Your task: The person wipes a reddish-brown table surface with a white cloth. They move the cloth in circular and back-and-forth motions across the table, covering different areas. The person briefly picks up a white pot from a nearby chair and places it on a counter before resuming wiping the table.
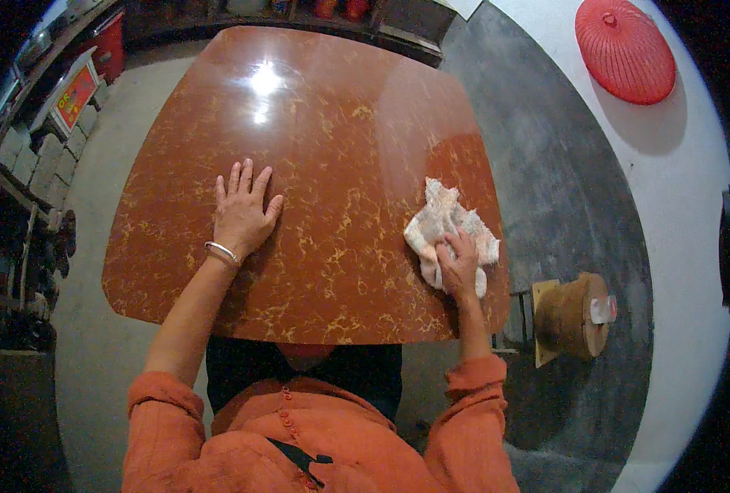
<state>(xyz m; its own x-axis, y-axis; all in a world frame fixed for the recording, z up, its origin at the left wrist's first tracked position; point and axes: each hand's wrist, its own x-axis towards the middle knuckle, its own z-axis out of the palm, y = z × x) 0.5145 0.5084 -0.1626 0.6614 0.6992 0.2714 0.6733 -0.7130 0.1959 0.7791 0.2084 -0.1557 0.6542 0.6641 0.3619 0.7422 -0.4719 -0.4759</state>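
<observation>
A glossy reddish-brown table [324,246] with gold veining fills the middle of the head view. My left hand [244,209] lies flat on its left half, fingers spread, with a silver bangle at the wrist and nothing held. Near the right edge, my right hand [460,264] presses on a crumpled whitish cloth [440,215], its fingers curled into the folds. The cloth rests bunched on the tabletop, partly covered by that hand.
At the right, a round brown drum-shaped object [574,316] stands beside the table. A red ribbed dome-shaped cover [628,51] hangs on the white wall. Grey blocks [51,168] line the left side, and a dark shelf [410,37] runs behind the table.
</observation>
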